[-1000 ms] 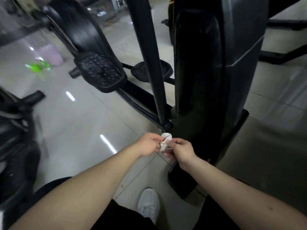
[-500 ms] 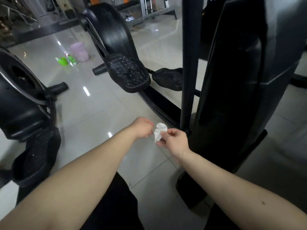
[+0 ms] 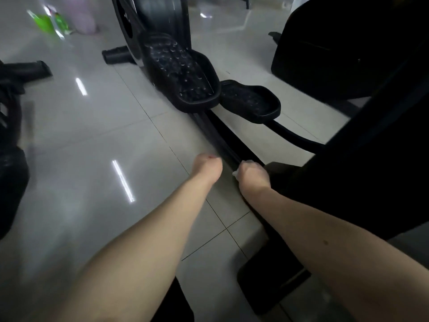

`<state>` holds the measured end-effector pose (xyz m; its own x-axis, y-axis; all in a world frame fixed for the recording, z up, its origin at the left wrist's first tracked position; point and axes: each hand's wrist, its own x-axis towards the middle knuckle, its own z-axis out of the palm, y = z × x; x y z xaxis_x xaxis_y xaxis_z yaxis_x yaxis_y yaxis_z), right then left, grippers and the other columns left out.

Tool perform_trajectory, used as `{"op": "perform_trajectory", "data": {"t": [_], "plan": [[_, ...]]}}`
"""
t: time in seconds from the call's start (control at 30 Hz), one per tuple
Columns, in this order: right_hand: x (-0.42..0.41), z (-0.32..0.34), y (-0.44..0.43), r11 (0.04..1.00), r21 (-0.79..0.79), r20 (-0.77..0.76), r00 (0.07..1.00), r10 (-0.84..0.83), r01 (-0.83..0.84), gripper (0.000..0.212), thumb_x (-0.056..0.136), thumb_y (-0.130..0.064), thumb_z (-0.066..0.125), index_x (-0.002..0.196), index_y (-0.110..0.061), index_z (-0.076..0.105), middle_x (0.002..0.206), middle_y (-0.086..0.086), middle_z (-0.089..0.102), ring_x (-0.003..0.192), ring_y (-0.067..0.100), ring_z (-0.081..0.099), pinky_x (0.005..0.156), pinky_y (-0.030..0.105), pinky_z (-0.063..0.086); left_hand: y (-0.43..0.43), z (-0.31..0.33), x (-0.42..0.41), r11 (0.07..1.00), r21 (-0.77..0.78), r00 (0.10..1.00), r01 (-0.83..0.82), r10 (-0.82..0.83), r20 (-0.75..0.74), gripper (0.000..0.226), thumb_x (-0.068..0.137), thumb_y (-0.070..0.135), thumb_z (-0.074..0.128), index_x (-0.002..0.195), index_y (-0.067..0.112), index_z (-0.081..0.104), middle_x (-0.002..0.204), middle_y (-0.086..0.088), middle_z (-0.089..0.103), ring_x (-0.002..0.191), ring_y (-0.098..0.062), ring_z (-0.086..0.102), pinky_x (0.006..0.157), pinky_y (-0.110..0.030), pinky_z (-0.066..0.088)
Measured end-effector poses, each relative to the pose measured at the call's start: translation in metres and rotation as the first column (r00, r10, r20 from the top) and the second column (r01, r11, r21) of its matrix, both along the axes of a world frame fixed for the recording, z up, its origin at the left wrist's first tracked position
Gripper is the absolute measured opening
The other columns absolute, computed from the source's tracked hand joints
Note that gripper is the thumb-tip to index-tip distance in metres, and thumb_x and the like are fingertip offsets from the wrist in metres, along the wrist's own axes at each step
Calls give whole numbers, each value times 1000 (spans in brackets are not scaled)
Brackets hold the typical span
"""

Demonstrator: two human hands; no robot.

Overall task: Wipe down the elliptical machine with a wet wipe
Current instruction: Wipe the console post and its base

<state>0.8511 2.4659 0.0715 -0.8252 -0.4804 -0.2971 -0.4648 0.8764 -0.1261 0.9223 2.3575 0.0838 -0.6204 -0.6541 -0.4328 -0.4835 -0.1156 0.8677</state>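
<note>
The black elliptical machine fills the right and top of the head view, with its dark housing (image 3: 362, 182) at the right. Two studded pedals sit ahead, the near pedal (image 3: 183, 73) and the far pedal (image 3: 250, 101). A low black rail (image 3: 220, 138) runs from the pedals toward me. My right hand (image 3: 253, 175) is curled round a crumpled white wet wipe (image 3: 235, 174), of which only a corner shows, low beside the rail's near end. My left hand (image 3: 207, 167) hangs just left of the rail with its fingers curled under, holding nothing I can see.
Glossy grey floor tiles (image 3: 104, 159) spread to the left. Part of another black machine (image 3: 11, 140) stands at the left edge. Green bottles (image 3: 50, 22) and a pale pink bin (image 3: 83, 17) sit blurred at the far left. A black foot plate (image 3: 269, 282) lies near my legs.
Both hands dropped lower toward the rail and moved apart. The left hand let go of the wipe; the right hand now has it bunched inside its fist. The view tipped down.
</note>
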Motion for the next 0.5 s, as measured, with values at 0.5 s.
{"op": "perform_trajectory", "data": {"t": [0.5], "plan": [[-16,2,-44,942,-232,-81,960,-267,243,12,95,-19,58,97,-9,65,94,11,68,90,33,63,71,36,49,-39,-56,-51,989,-114,995,94,-98,-28,14,95,10,52,94,16,65,97,-7,63,90,-31,62,66,-24,38]]}}
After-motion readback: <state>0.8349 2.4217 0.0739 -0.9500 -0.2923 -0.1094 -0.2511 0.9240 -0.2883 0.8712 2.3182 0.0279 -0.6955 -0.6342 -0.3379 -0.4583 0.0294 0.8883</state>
